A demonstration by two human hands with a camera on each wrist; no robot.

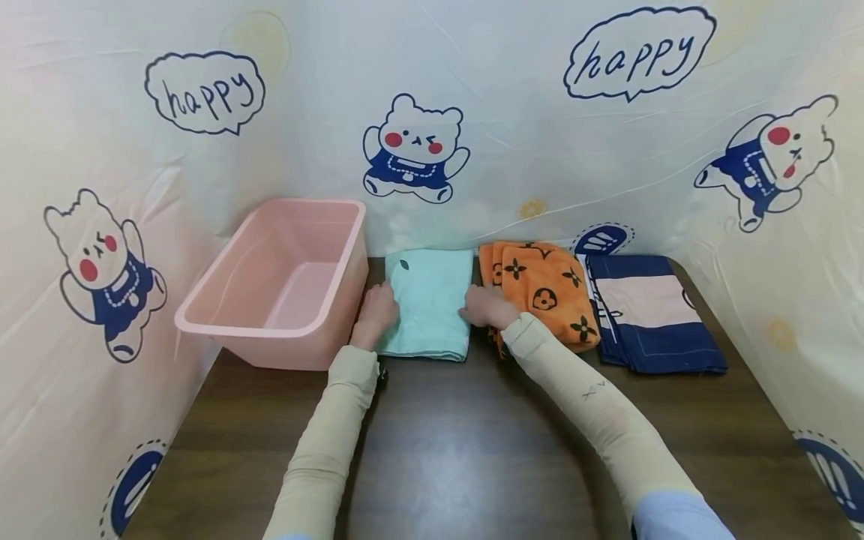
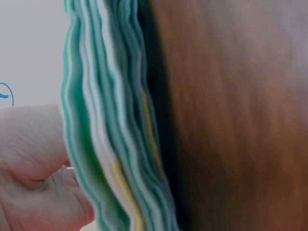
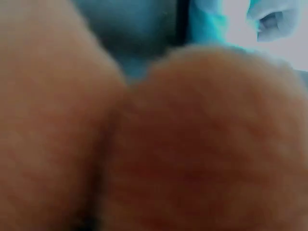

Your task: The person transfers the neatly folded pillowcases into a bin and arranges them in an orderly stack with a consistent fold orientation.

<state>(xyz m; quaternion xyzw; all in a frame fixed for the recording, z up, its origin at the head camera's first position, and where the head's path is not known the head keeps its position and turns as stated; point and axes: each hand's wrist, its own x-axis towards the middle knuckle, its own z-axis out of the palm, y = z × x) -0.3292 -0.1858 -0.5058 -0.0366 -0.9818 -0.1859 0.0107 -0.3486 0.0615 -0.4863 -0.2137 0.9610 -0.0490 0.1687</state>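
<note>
A folded mint-green towel [image 1: 432, 304] lies on the table against the back wall, a small dark leaf mark near its top left corner. My left hand [image 1: 379, 307] grips its left edge with curled fingers. On the opposite edge, my right hand [image 1: 487, 306] pinches the towel, beside an orange patterned folded towel [image 1: 550, 296]. The left wrist view shows the stacked layers of the mint towel [image 2: 110, 115] edge-on, with part of the left hand [image 2: 36, 163] behind them. Blurred brown-orange shapes fill most of the right wrist view and hide the right fingertips.
A pink plastic basin [image 1: 331, 330] stands left of the left hand. To the right of the orange towel lies a folded navy and pale pink cloth [image 1: 664, 315]. A printed sheet [image 1: 513, 97] hangs behind and at both sides of the brown table [image 1: 466, 450].
</note>
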